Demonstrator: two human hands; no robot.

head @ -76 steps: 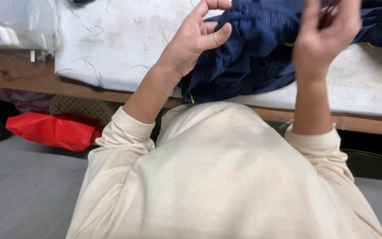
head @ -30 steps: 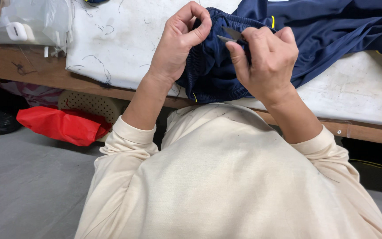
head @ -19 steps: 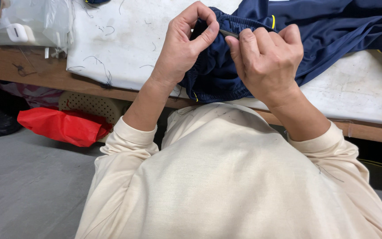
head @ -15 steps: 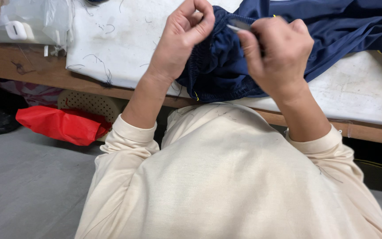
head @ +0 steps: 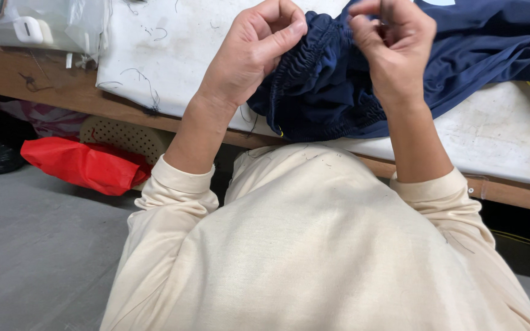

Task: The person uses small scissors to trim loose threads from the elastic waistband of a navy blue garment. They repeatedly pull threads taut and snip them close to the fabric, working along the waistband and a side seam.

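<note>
the left hand pinched the gathered waistband of the navy garment; the right hand curled closed, fingertips gripping the same fabric edge.

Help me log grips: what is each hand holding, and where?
Left hand pinches the navy garment at its gathered elastic edge; right hand grips that edge too.

A single head-worn camera looks steeply down and forward from close above the person's chest, taking in both raised hands, the near edge of the white surface and the grey floor to the left.
</note>
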